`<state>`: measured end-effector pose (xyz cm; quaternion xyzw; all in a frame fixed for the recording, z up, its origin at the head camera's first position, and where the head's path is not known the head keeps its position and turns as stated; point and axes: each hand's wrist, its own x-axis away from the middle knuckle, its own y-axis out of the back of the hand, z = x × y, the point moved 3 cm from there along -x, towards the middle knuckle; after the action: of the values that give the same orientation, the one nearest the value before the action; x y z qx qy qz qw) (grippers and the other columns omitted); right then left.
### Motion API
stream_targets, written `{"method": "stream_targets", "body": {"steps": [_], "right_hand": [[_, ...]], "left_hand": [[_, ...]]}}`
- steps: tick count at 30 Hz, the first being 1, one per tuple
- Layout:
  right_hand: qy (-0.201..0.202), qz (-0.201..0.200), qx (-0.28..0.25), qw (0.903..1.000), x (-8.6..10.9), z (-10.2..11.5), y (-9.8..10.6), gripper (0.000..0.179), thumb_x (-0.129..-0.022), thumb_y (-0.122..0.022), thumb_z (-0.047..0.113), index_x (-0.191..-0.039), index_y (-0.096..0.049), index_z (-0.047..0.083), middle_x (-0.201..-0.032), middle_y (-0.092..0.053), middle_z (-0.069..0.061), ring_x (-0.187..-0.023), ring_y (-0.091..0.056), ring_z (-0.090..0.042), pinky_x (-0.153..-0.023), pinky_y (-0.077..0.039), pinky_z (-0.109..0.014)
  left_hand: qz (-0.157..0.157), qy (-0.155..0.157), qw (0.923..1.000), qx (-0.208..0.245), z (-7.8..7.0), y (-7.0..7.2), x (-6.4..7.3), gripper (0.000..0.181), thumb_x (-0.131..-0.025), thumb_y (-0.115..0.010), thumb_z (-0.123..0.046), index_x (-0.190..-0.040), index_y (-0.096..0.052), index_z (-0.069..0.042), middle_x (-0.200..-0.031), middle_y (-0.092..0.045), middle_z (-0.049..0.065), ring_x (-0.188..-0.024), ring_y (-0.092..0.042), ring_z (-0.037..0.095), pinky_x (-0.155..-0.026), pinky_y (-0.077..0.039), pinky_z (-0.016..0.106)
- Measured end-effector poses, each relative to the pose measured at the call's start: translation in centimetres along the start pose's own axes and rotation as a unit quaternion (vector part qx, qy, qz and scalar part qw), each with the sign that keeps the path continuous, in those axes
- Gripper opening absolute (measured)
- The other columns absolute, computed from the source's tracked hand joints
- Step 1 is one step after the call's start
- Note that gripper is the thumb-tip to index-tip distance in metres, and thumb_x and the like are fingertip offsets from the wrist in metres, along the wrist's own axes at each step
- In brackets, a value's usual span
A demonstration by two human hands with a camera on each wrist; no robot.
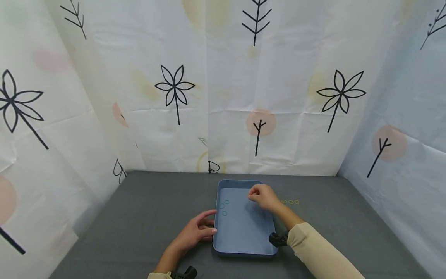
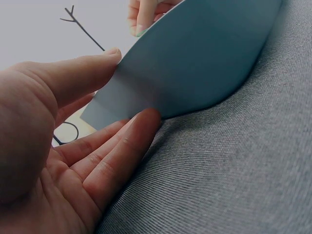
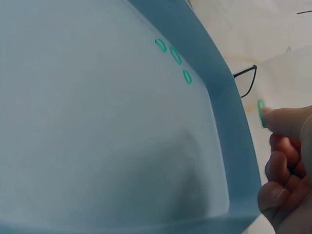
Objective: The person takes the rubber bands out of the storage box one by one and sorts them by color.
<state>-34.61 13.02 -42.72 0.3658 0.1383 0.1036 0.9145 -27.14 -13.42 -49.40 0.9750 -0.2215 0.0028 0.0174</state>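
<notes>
A blue-grey rectangular tray (image 1: 240, 236) lies on the dark cloth. My left hand (image 1: 195, 232) touches its left side, the thumb and extended fingers against the rim and outer wall in the left wrist view. Above the tray's far right part, my right hand (image 1: 265, 197) pinches a small green rubber band (image 3: 261, 113) between thumb and finger; the other fingers are curled in. Inside the tray, three green rubber bands (image 3: 175, 55) lie apart from one another, near the left wall. The head view hides the pinched band behind the fingers.
Three yellow rubber bands (image 1: 290, 202) lie in a row on the grey cloth (image 1: 156, 197), right of the tray and just beyond the right forearm. A white patterned curtain (image 1: 223, 139) stands behind and on both sides of the table.
</notes>
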Motion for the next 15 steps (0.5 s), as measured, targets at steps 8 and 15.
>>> {"method": "stream_targets", "body": {"steps": [8, 15], "right_hand": [[-0.006, -0.062, -0.041, 0.9972, 0.8, -1.5, 1.0, 0.006, -0.091, -0.068, 0.007, -0.086, -0.067, 0.003, -0.073, -0.057, 0.000, -0.064, -0.048, -0.015, -0.056, -0.041, -0.029], [-0.003, -0.103, -0.049, 0.9935, 1.4, -2.9, 2.1, 0.004, -0.089, -0.069, 0.005, -0.088, -0.067, 0.001, -0.073, -0.058, -0.002, -0.064, -0.049, -0.015, -0.057, -0.042, -0.028]], "left_hand": [[-0.001, 0.004, 1.0000, 0.000, 0.2, 0.1, -0.1, 0.062, -0.091, -0.069, -0.010, -0.146, -0.041, -0.007, -0.123, -0.054, 0.022, -0.097, -0.062, 0.025, -0.081, -0.055, 0.043], [0.000, 0.003, 1.0000, 0.001, 0.2, 0.2, -0.1, 0.062, -0.091, -0.069, -0.010, -0.146, -0.041, -0.007, -0.124, -0.054, 0.023, -0.098, -0.062, 0.025, -0.081, -0.055, 0.044]]}}
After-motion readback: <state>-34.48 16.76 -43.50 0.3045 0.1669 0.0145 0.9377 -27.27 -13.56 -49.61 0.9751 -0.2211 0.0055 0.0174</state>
